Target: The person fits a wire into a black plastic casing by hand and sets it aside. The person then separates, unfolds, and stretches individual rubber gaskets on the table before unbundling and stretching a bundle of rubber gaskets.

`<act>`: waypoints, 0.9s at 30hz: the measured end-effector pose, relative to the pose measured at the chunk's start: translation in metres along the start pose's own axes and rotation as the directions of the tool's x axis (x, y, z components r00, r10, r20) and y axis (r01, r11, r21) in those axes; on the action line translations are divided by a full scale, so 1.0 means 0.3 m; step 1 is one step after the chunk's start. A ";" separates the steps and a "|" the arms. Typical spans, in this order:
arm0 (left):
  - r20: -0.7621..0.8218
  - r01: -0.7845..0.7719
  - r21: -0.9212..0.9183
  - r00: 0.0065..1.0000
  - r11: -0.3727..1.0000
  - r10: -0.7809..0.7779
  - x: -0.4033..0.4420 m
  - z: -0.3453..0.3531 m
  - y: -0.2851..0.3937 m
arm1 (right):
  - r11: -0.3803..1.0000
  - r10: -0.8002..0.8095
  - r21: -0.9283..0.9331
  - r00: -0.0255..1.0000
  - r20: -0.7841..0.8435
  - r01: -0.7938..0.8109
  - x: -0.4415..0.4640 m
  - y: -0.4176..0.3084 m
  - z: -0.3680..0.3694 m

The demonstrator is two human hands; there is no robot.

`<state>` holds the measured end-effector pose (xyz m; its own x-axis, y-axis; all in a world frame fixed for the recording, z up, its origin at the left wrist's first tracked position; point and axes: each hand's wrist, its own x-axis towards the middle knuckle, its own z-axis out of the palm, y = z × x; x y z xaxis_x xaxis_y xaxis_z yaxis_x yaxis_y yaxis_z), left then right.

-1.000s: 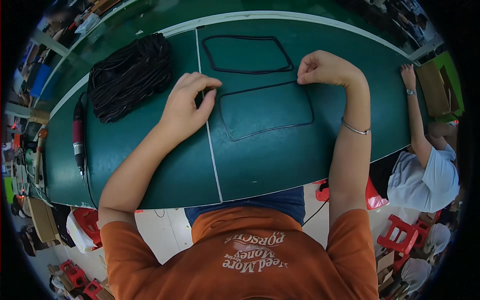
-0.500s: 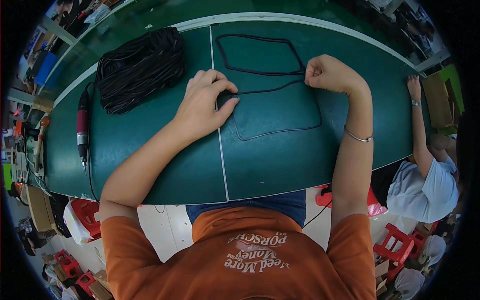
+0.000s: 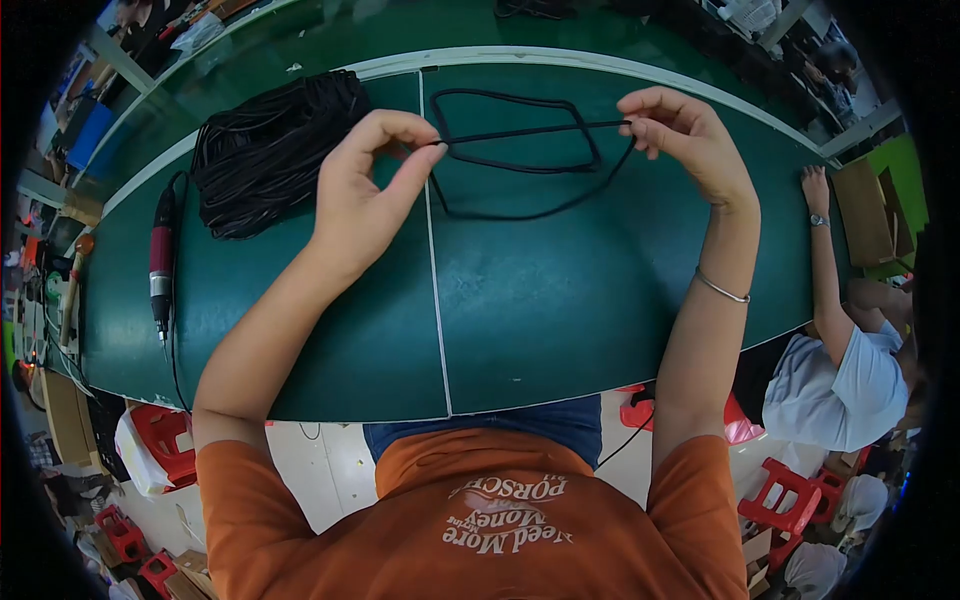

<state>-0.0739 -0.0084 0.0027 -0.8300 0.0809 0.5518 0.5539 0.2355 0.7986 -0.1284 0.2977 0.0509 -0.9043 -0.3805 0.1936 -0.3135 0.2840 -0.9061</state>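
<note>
I can't see the pinched parts of the black loop [image 3: 515, 133]; left fingers [image 3: 412, 178] and right fingers [image 3: 660, 137] cover them. Clutter [image 3: 55, 300] left of the bench [image 3: 540, 330] blurs together; blue jeans [image 3: 480, 424] are partly hidden beneath; a dark bundle [image 3: 535, 9] beyond is cut off.

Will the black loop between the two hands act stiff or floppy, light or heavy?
Probably floppy: the lower side of the black loop bows in a curve, while the upper runs nearly straight between left hand and right hand. Likely light too, as its cord looks thin and each hand merely pinches it.
</note>
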 end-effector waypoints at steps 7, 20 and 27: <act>0.411 -0.452 0.077 0.826 0.889 0.385 -0.028 0.013 0.046 | 0.995 0.086 0.005 0.928 0.363 -0.095 -0.046 0.001 -0.107; 0.299 -0.186 0.531 0.954 0.827 0.023 -0.059 0.023 -0.041 | 0.718 0.450 -0.646 0.880 0.149 -0.258 0.016 0.085 0.017; 0.278 -0.117 0.604 0.958 0.788 -0.071 -0.069 0.067 -0.055 | 0.662 0.490 -0.700 0.862 0.132 -0.269 0.028 0.081 0.047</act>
<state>-0.0672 0.0056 -0.0266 -0.8524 0.3305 0.4053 0.4947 0.7609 0.4198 -0.1395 0.2892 0.0252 -0.8945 -0.3051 -0.3268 -0.1673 0.9063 -0.3881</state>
